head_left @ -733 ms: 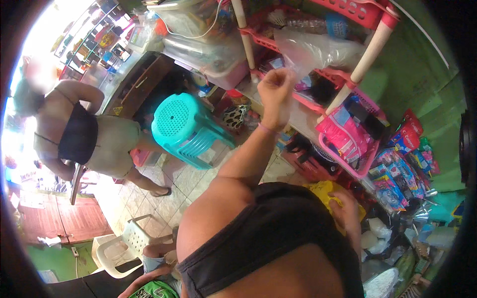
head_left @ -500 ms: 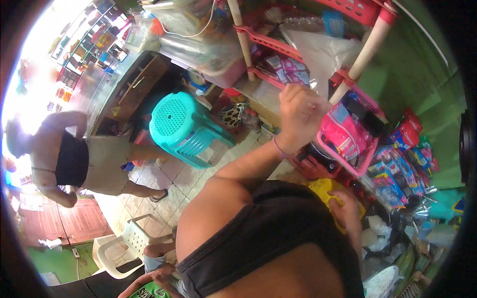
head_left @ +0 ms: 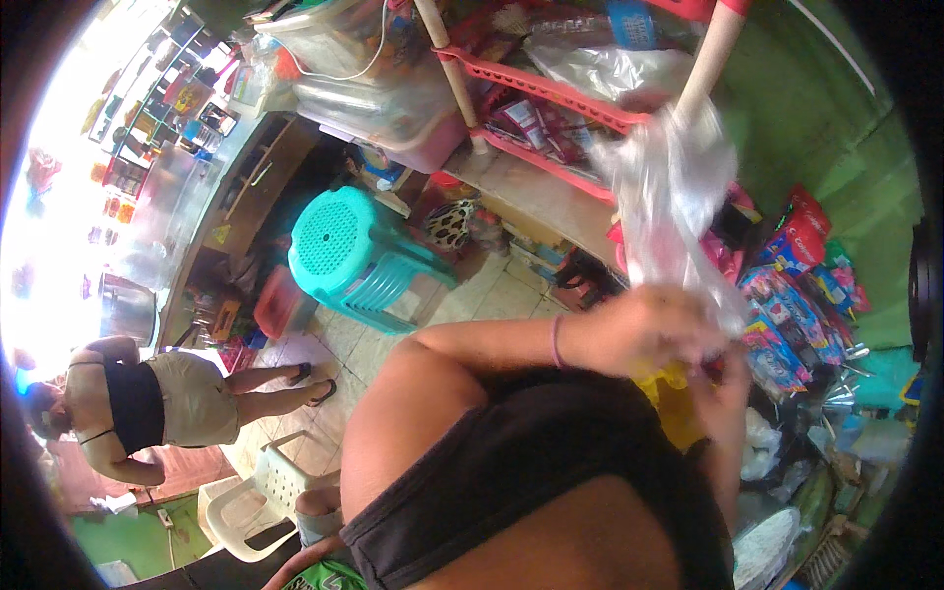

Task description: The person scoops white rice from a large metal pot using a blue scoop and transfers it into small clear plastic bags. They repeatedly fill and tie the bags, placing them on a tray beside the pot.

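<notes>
My left hand point(head_left: 644, 329), with a thin band at its wrist, reaches across in front of me. Its blurred fingers are closed at the lower end of a clear plastic bag point(head_left: 678, 197), which streams up past the shelf post. Close against it is my right hand point(head_left: 726, 393), fingers curled at a yellow plastic bag point(head_left: 678, 408) by my black top. The two hands meet, so which fingers pinch the clear bag is partly hidden. Behind the clear bag shows part of a pink basket point(head_left: 723, 258).
A red shelf rack point(head_left: 551, 88) with packets stands ahead. Colourful packs point(head_left: 787, 315) hang at the right. Stacked turquoise stools point(head_left: 339, 246) and a white chair point(head_left: 258, 501) are at the left. A person point(head_left: 147, 403) stands far left; another in green point(head_left: 324, 575) is at lower left.
My left hand has come down and right to my right hand. The clear bag has swung down off the shelf side toward both hands. The person at far left has shifted lower in view.
</notes>
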A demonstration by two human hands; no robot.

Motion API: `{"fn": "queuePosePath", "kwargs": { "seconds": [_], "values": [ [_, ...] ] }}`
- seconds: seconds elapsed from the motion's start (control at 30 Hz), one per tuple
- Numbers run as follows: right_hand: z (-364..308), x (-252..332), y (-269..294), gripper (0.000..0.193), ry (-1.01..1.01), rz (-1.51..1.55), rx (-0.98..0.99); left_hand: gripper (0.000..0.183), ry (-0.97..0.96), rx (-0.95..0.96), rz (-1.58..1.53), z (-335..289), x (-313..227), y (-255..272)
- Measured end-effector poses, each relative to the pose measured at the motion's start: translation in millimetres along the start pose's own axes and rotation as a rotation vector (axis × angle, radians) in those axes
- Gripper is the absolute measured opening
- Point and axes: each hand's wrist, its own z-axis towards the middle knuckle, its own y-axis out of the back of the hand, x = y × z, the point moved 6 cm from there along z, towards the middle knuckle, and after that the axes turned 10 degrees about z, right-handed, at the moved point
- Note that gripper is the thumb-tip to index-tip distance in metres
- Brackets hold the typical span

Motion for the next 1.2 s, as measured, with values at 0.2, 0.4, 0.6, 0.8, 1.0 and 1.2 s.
{"fn": "queuePosePath", "kwargs": {
  "seconds": [0.2, 0.4, 0.6, 0.8, 1.0, 1.2],
  "values": [
    [-2.3, 19.3, 48.9, 0.097, 0.216, 0.469, -0.177, 0.007, 0.387, 0.545, -0.752, -31.8, -9.7, -79.0],
    [-43.6, -13.5, 1.7, 0.091, -0.305, 0.759, 0.277, 0.009, 0.401, 0.53, -0.76, -24.4, -11.0, -85.8],
    [-95.8, -93.8, 32.2, 0.051, -0.439, 0.828, -0.559, 0.009, 0.298, 0.246, -0.144, -11.4, 16.7, -58.2],
    [-49.1, -24.9, 42.7, 0.048, 0.042, 0.672, -0.391, 0.006, 0.447, 0.132, 0.017, -26.5, 33.2, -62.5],
    [-67.8, -48.4, 21.0, 0.05, -0.219, 0.779, -0.468, 0.012, 0.344, 0.122, 0.134, -24.8, 41.4, -55.1],
    [-70.8, -67.6, -3.0, 0.043, -0.361, 1.063, -0.776, 0.012, 0.426, 0.118, 0.154, -35.9, 67.9, -75.7]
  ]
}}
